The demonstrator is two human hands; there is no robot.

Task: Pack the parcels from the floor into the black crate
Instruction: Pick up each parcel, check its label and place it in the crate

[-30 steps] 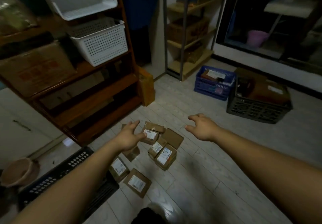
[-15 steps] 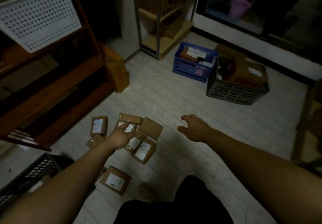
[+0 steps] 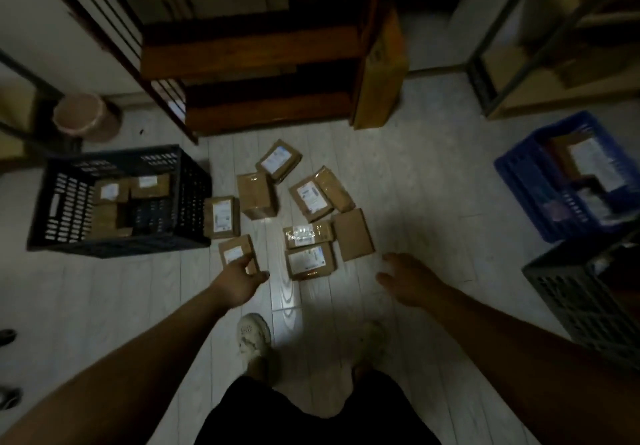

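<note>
The black crate (image 3: 117,245) stands on the floor at the left, with several brown parcels (image 3: 110,191) lying inside it. More brown parcels, most with white labels, are scattered on the pale floor right of the crate. My left hand (image 3: 239,282) reaches down to the nearest small parcel (image 3: 235,250), fingertips over its near edge, fingers apart, not closed around it. My right hand (image 3: 407,280) hovers palm down with spread fingers, just in front of a plain parcel (image 3: 353,235), and holds nothing.
A dark wooden shelf unit (image 3: 256,49) rises behind the parcels, a tall yellow-brown box (image 3: 379,74) leaning at its right end. A blue crate (image 3: 519,181) with packages and a grey crate (image 3: 568,292) stand at the right. A pinkish bin (image 3: 85,117) sits far left. My shoes (image 3: 252,337) are below.
My view has tilted down and swung left, so the black crate is now fully in sight. My left hand has shifted from the middle parcels to the small one nearest the crate.
</note>
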